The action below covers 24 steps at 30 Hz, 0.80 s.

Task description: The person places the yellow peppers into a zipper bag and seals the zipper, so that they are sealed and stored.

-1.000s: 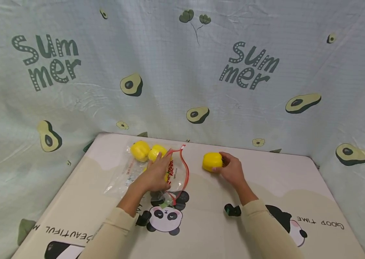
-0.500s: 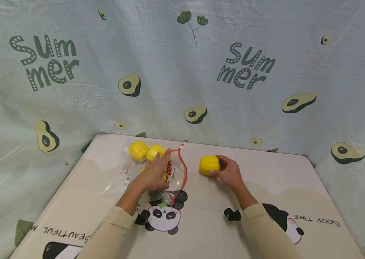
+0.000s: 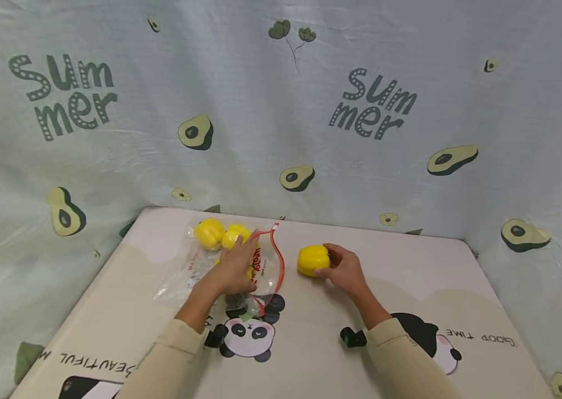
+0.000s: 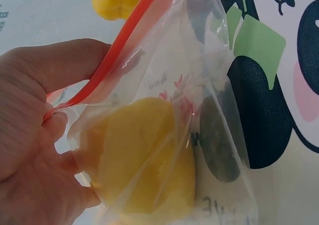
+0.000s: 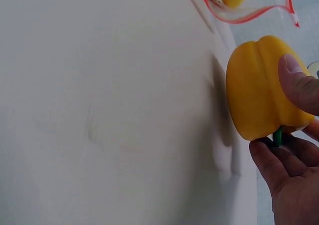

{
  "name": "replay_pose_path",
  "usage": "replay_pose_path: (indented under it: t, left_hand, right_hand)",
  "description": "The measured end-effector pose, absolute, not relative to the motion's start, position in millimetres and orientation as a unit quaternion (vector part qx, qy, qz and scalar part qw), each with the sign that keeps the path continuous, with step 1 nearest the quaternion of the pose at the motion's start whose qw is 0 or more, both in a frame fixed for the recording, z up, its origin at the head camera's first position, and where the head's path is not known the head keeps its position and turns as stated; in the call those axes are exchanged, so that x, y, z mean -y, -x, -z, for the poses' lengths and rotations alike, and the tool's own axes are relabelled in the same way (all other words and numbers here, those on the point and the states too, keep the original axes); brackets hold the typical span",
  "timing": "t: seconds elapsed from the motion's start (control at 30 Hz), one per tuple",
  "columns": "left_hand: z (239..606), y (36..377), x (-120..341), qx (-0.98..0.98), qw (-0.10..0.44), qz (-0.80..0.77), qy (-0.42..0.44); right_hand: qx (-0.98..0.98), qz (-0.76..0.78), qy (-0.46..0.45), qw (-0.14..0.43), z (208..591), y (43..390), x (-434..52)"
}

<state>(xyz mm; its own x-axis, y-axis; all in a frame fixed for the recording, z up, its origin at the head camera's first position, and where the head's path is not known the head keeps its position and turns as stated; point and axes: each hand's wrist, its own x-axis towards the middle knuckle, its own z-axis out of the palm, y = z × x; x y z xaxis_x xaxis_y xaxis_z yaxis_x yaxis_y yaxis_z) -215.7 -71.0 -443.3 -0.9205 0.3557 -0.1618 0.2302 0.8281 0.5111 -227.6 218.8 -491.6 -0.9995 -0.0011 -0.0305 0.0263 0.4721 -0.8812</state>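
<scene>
My left hand [image 3: 235,270] holds the mouth of a clear zip bag [image 3: 173,282] by its red rim [image 4: 122,43], the thumb on one side and fingers on the other. Yellow bell peppers [image 3: 209,233] show through the plastic, and one pepper [image 4: 144,160] sits just inside the mouth in the left wrist view. To the right of the bag, my right hand [image 3: 347,271] grips a loose yellow bell pepper [image 5: 256,90] at its stem end, thumb along its side. Its green stem [image 5: 277,137] points back towards the palm, and the blunt end faces the bag opening.
Bag and hands are over a pale table cover [image 3: 320,343] printed with pandas and lettering. Behind the table's far edge hangs a curtain [image 3: 251,83] with avocado and "summer" prints.
My right hand has carried the loose pepper left and slightly nearer to me, closer to the bag's mouth. The left hand keeps its place on the bag; the head view has shifted slightly.
</scene>
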Motion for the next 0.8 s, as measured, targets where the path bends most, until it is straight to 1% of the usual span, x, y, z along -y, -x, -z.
replay_pose_path:
  t: [0.2, 0.53, 0.8]
  left_hand:
    - [443, 215, 73, -0.947, 0.122, -0.254, -0.155]
    - [443, 215, 71, -0.947, 0.126, -0.253, -0.153]
    - [444, 215, 71, -0.947, 0.127, -0.253, -0.155]
  right_hand:
    - [-0.858, 0.514, -0.003, 0.015, 487, 223, -207]
    - [-0.855, 0.519, 0.022, 0.012, 487, 217, -200]
    - [-0.853, 0.522, 0.021, 0.014, 485, 210, -192]
